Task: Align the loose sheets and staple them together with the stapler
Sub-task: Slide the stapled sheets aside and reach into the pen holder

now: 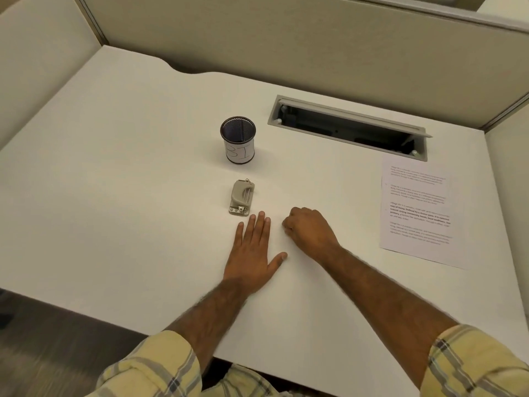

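Observation:
A small grey stapler (242,198) lies on the white desk (128,181), near the middle. My left hand (253,253) rests flat on the desk just below the stapler, fingers spread, holding nothing. My right hand (307,227) sits beside it to the right, fingers curled into a loose fist on the desk; nothing shows inside it. Printed sheets (419,213) lie at the right side of the desk, stacked so that I cannot tell how many there are. Neither hand touches the sheets or the stapler.
A black mesh pen cup (238,140) with a white label stands behind the stapler. An open cable hatch (349,127) is cut into the desk at the back right. Beige cubicle panels (286,41) close off the back and sides.

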`<action>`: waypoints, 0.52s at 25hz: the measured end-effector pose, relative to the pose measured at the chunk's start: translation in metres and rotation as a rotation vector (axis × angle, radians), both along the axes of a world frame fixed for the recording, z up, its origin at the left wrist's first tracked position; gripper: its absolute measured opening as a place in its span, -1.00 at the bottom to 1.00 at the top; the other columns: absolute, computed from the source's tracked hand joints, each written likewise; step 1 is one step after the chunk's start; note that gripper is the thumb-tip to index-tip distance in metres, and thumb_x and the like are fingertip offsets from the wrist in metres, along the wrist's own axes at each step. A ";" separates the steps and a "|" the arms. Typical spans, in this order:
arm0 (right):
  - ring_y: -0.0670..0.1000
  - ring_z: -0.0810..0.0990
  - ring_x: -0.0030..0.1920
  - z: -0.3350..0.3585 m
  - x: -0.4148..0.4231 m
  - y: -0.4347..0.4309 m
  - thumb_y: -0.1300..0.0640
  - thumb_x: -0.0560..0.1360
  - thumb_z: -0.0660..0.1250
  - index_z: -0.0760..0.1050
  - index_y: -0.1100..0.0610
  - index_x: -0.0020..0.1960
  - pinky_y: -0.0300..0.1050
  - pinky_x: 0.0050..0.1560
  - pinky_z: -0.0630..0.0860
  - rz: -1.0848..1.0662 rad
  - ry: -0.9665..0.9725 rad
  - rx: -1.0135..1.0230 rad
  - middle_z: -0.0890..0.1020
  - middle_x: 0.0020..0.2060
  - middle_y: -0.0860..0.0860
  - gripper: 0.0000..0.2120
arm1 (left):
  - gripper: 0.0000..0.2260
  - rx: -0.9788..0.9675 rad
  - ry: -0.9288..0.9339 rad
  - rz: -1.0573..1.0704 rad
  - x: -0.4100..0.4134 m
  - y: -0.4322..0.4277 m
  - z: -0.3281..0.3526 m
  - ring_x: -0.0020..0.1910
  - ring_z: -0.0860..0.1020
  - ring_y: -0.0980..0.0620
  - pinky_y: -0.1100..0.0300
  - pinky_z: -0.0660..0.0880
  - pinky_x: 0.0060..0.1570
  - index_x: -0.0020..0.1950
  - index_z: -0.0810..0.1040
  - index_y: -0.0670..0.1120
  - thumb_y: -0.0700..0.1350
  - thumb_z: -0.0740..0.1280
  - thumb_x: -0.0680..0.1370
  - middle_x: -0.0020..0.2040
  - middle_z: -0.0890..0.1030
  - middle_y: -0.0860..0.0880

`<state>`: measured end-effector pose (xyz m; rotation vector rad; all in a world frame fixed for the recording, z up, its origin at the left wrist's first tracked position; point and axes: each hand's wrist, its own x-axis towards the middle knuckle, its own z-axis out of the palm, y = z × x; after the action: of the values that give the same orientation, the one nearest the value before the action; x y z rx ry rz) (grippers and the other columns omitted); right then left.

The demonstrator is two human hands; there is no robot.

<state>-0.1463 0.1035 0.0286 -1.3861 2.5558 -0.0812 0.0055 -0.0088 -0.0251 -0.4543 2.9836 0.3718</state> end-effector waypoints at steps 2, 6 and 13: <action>0.13 0.57 -0.08 0.002 0.002 -0.004 0.16 0.59 0.21 0.64 0.10 0.00 0.00 -0.05 0.44 0.037 0.058 0.042 0.61 -0.10 0.04 -0.78 | -0.23 -0.009 -0.001 0.000 0.002 0.001 0.000 0.65 -0.23 -0.04 -0.12 -0.15 0.60 0.67 -0.14 -0.14 0.34 -0.06 0.64 0.68 -0.20 -0.09; 0.11 0.56 -0.11 0.013 0.007 -0.011 0.25 0.54 0.30 0.60 0.12 -0.04 -0.01 -0.07 0.34 0.156 0.182 0.160 0.59 -0.14 0.05 -0.89 | -0.24 -0.012 -0.002 0.003 0.003 0.001 0.001 0.65 -0.24 -0.03 -0.12 -0.15 0.60 0.67 -0.16 -0.13 0.34 -0.09 0.65 0.68 -0.20 -0.09; 0.16 0.58 -0.08 0.021 0.018 -0.024 0.23 0.51 0.38 0.59 0.20 -0.02 0.10 0.04 0.40 0.274 0.310 0.193 0.62 -0.11 0.13 -0.93 | -0.24 -0.001 -0.014 0.005 0.002 0.001 0.001 0.64 -0.26 -0.02 -0.12 -0.15 0.61 0.67 -0.18 -0.10 0.36 -0.13 0.64 0.68 -0.22 -0.07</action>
<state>-0.1281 0.0796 0.0493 -1.7681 2.4880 0.4475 0.0073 -0.0078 -0.0239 -0.4626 2.9699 0.3663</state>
